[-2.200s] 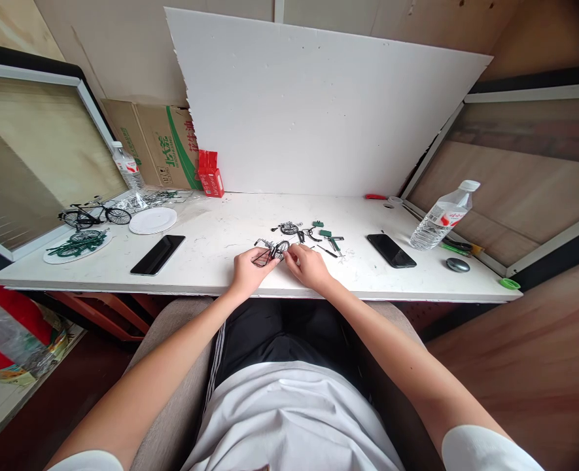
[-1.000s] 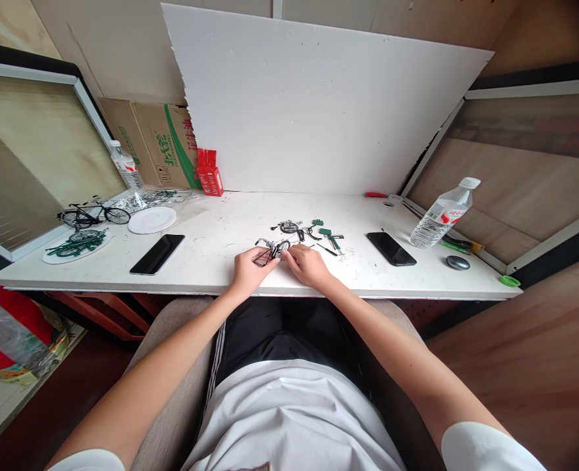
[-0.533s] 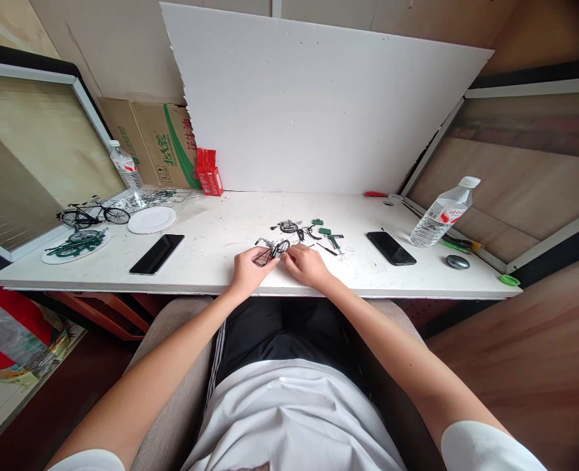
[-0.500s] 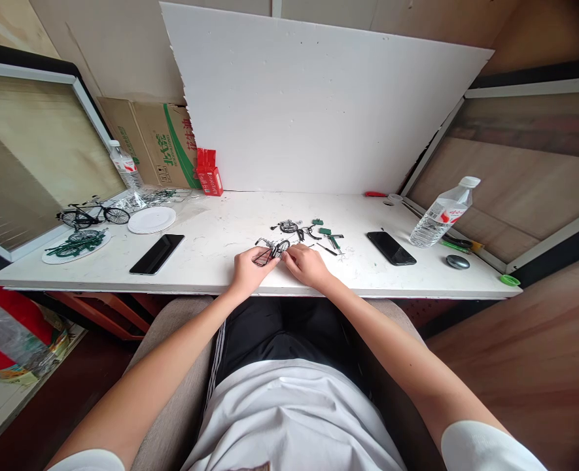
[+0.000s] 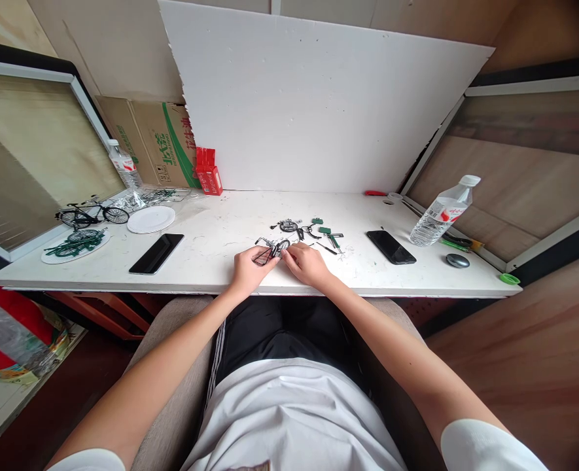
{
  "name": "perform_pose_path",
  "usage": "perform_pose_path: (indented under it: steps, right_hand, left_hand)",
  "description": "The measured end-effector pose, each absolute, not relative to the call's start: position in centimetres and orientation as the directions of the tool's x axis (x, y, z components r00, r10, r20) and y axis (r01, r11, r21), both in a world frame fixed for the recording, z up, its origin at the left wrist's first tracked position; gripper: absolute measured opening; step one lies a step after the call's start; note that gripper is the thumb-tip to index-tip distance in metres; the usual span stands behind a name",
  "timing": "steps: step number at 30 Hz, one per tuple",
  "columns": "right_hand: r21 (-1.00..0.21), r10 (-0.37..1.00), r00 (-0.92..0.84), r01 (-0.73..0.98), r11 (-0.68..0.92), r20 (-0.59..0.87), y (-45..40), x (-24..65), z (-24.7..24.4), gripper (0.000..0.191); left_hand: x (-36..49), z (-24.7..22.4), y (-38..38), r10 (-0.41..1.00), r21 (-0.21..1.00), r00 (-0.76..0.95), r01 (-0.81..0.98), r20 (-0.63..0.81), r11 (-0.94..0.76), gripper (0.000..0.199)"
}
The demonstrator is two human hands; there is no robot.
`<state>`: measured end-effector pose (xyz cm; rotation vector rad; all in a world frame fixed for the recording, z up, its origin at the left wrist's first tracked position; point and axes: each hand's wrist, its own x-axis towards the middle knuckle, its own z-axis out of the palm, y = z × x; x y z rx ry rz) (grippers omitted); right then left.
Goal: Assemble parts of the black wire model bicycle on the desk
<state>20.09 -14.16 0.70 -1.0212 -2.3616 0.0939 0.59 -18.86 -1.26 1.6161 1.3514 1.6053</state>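
1. I'm watching the left hand (image 5: 246,271) pinching the small bicycle frame (image 5: 268,250), its long axis running left to right, at the counter (image 5: 220,229)'s near edge.
2. The right hand (image 5: 307,263) is closing its fingertips on the frame's right end, beside the loose parts (image 5: 318,233).

White tabletop (image 5: 220,226) against a plywood wall (image 5: 122,46); white foam board (image 5: 309,111) leaning behind it, framed panels (image 5: 29,150) either side, wooden floor (image 5: 525,366) below.

Small black wire-frame model bicycle assembly (image 5: 271,249), partly built, one spoked wheel visible, tilted, held just above white table's near edge.
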Motion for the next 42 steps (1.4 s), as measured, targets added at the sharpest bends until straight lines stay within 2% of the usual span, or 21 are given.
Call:
perform_pose_path:
  steps: [26, 34, 42]
  right_hand:
    - [-0.259, 0.674, -0.562, 0.643, 0.721, 0.479, -14.13, 20.08, 0.66, 0.041]
    - [-0.323, 0.723, -0.491, 0.668, 0.670, 0.485, -14.54, 19.97, 0.89, 0.019]
    - [-0.310, 0.713, -0.502, 0.664, 0.681, 0.490, -14.43, 20.00, 0.78, 0.020]
  left_hand:
    - [0.49, -1.63, -18.77, 0.859, 0.848, -0.175, 0.339, 0.482, -0.407, 0.027]
    - [0.53, -1.55, -18.76, 0.864, 0.859, -0.187, 0.328, 0.467, -0.393, 0.030]
    - [0.58, -1.24, -18.93, 0.875, 0.869, -0.174, 0.308, 0.451, -0.387, 0.030]
